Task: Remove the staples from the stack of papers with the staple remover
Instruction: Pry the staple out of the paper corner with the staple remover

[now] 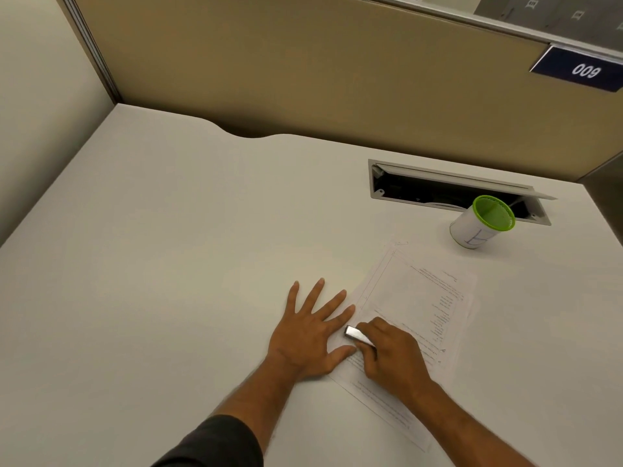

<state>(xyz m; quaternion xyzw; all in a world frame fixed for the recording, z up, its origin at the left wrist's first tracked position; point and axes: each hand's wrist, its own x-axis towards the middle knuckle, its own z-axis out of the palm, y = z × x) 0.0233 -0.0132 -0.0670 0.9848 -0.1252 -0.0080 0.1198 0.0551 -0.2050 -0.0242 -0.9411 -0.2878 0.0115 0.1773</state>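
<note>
A stack of white printed papers (pixel 418 305) lies slanted on the white desk, right of centre. My left hand (pixel 312 335) rests flat with fingers spread, its forefinger and thumb pressing the stack's left edge. My right hand (pixel 391 355) lies on the papers and grips a small silver metal staple remover (pixel 358 335), whose tip sits at the left edge of the stack between my left thumb and forefinger. A staple there is hidden from me.
A white cup with a green rim (pixel 480 224) stands at the back right, in front of an open cable hatch (pixel 455 190) set into the desk (pixel 168 264). Tan partition walls close the back and left.
</note>
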